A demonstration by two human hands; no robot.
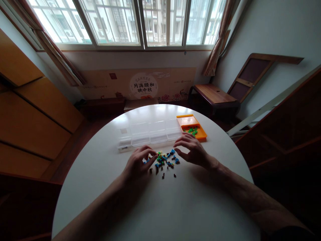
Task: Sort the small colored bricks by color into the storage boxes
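A small heap of tiny toy bricks (164, 161), blue, green, yellow and dark, lies in the middle of the round white table (160, 204). My left hand (139, 164) rests at the heap's left edge with fingers curled, the tips touching the bricks; whether it pinches one is hidden. My right hand (192, 150) hovers at the heap's right edge, fingers spread and bent downward, nothing visibly in it. Behind the heap stands a clear plastic compartment box (147, 134). An orange tray (192, 126) with several green bricks sits to the box's right.
A wooden bench (213, 95) and a leaning wooden frame (253, 75) stand at the back right. Wooden cabinets (30, 120) fill the left side. A printed cardboard panel (142, 85) leans under the window. A dark wooden rail runs along the right.
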